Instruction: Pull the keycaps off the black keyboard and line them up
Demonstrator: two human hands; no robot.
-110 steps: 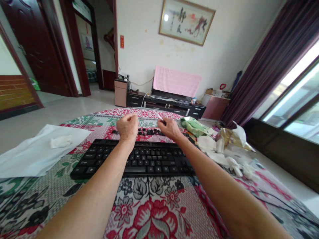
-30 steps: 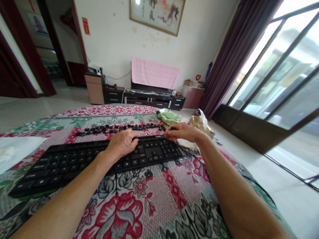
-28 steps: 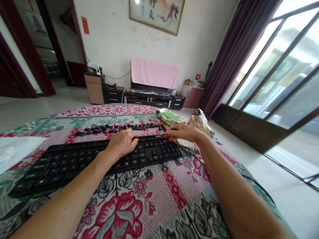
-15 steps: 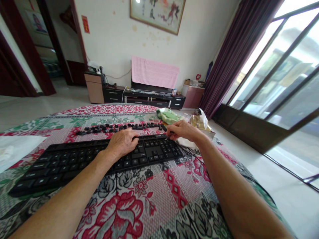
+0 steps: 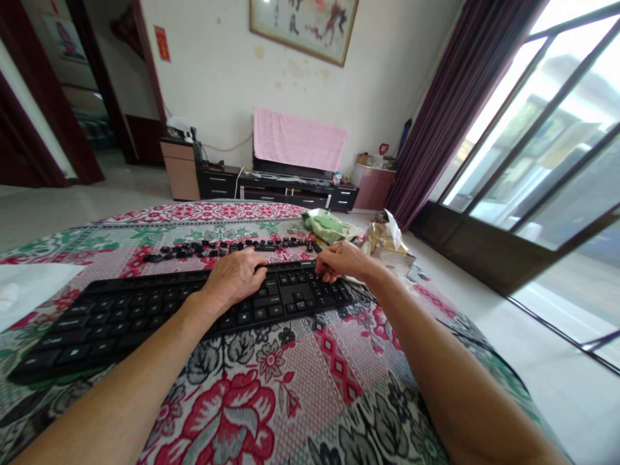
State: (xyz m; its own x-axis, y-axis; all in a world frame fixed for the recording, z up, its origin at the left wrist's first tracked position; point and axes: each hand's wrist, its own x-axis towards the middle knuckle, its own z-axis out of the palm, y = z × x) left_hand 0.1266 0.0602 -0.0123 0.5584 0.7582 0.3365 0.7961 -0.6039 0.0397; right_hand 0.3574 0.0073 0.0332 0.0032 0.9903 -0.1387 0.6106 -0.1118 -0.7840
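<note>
Since half a second ago, the right hand (image 5: pixel 339 261) has dipped lower over the right end of the keyboard (image 5: pixel 290 297), centre to lower left of frame; I can't tell what its bunched fingers pinch. The left hand (image 5: pixel 236 274) stays on the keyboard, grip unclear.

Head height — facing forward; tilted down

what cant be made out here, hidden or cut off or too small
In the head view:
Whether the right hand pinches anything: the hand itself hides it.
Part of the keyboard: covered by the left hand and left forearm.
Markings on the loose black pieces: too small.
Top of the framed picture: cut off by the view's upper edge.
What the pink cloth covers: mostly hidden by it.
</note>
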